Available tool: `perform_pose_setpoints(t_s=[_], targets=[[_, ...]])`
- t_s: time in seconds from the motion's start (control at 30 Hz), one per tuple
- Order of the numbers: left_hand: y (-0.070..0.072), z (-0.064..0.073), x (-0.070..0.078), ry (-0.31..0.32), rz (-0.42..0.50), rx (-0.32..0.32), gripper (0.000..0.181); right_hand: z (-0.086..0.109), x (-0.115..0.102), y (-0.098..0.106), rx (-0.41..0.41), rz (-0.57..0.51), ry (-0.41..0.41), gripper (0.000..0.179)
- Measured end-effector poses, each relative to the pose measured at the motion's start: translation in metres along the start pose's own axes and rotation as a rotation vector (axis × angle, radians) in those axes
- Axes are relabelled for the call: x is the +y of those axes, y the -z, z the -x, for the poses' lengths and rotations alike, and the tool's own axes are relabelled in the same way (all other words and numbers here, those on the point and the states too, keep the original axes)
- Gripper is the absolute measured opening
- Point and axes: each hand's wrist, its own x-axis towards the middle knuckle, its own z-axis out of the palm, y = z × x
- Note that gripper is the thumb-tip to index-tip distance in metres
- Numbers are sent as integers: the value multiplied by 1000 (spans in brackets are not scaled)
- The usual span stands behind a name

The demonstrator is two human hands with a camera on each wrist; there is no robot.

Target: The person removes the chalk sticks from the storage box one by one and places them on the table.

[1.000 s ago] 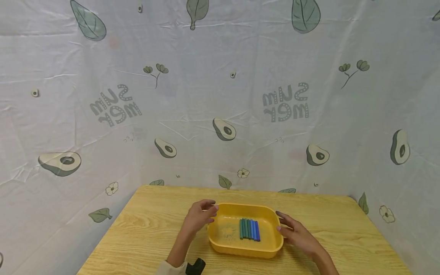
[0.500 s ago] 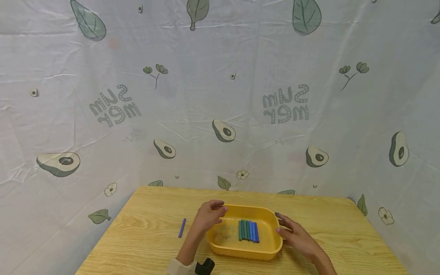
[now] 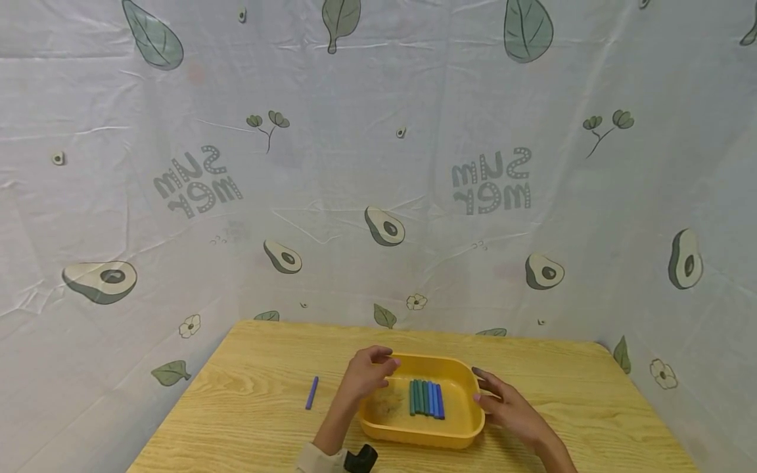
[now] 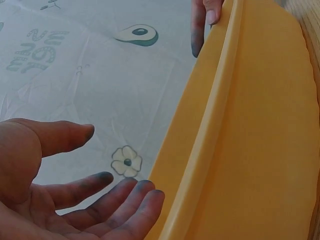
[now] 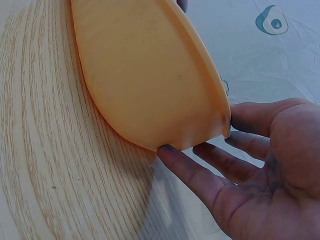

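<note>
A shallow yellow plastic tray (image 3: 420, 437) rests on the wooden table. Inside it, several green and blue chalk-like sticks (image 3: 426, 399) lie side by side in a neat row. My right hand (image 3: 505, 402) holds the tray's right end, thumb at the rim and fingers below it in the right wrist view. Over the tray's left end is my left hand (image 3: 367, 376), its fingers loosely bent and apart from the thumb, with nothing between them. Dark smudges mark the left fingertips (image 4: 144, 186), which come right to the rim in the left wrist view.
A single purple-blue stick (image 3: 312, 393) lies on the table (image 3: 248, 407) left of my left forearm. Powdery smudges (image 3: 387, 402) cover the tray floor's left part. Behind the table hangs a pale printed sheet (image 3: 331, 171).
My left hand has moved right, from the tray's left rim to over its inside. The lone purple-blue stick has come into view beside the forearm. My right hand stays at the tray.
</note>
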Motion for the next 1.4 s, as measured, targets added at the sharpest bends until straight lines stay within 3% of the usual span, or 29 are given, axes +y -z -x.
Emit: perform_pose_setpoints(t_s=[0.7, 1.17, 1.4], targets=[[-21, -9, -5, 42, -29, -7, 54, 3, -2, -4, 29, 29, -5, 78], [-37, -17, -15, 111, -153, 15, 53, 1, 0, -2, 2, 20, 7, 76], [-47, -17, -14, 134, -249, 28, 47, 3, -3, -4, 40, 31, -16, 78]])
